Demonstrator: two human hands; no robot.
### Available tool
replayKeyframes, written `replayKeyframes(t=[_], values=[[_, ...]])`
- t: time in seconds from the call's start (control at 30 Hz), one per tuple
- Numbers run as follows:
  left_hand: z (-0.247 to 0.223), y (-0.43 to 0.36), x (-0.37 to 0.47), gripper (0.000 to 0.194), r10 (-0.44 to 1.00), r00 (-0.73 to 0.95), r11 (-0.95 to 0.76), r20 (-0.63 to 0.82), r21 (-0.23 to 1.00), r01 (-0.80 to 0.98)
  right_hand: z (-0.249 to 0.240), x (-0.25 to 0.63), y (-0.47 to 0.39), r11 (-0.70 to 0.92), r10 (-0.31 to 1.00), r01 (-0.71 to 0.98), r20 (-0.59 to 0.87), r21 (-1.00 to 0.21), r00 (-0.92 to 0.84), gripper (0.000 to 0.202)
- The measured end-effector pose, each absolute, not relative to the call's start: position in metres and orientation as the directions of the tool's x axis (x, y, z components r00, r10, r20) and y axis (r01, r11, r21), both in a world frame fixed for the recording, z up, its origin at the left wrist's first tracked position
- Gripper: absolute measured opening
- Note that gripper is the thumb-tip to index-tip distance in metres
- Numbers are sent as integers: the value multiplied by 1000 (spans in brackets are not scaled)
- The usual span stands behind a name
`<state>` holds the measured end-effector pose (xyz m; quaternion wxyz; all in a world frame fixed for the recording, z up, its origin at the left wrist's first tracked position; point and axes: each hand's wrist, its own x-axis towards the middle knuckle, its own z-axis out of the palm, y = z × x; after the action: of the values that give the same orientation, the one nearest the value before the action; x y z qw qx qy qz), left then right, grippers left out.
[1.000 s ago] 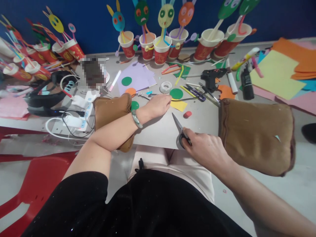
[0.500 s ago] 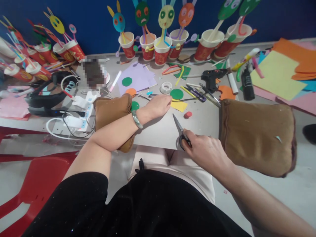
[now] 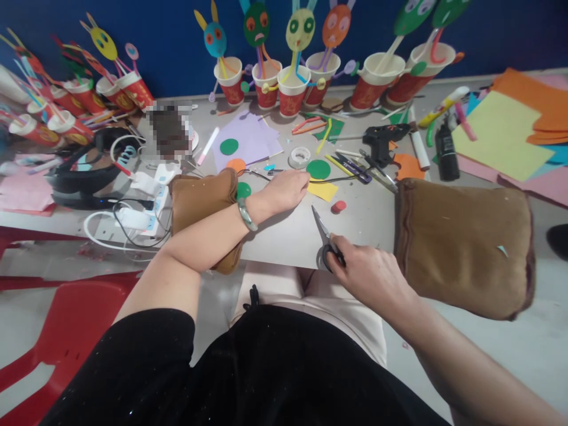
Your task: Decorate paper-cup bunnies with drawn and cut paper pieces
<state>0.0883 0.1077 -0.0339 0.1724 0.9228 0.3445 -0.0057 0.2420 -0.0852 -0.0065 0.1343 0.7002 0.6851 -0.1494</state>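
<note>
My right hand [image 3: 370, 266] is closed round the black handles of a pair of scissors [image 3: 320, 222], whose blades point away from me above the table's front edge. My left hand [image 3: 286, 190] lies on the table with its fingers curled in and pressed together. What those fingers hold, if anything, is hidden. Just beyond their tips are a piece of yellow paper [image 3: 325, 190] and a green paper circle [image 3: 318, 170]. A small red cap-like piece [image 3: 338, 206] sits between my hands, beyond the scissors. The left forearm crosses over a brown cushion [image 3: 199, 201].
Red-and-white paper cups with paper-faced figures [image 3: 293, 89] line the back. A black glue gun [image 3: 379, 142], a tape roll [image 3: 299, 157] and purple sheets [image 3: 248, 136] lie in the middle. Another brown cushion [image 3: 464, 242] overhangs the edge at right. A power strip [image 3: 156, 207] with cables is at left.
</note>
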Motion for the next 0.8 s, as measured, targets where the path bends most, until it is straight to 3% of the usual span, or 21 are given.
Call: replayKeyframes(t=[0.8], values=[[-37, 109, 87, 29, 630, 769, -711, -109, 320, 627, -8, 241, -81, -34, 924, 999, -381, -32, 19, 38]])
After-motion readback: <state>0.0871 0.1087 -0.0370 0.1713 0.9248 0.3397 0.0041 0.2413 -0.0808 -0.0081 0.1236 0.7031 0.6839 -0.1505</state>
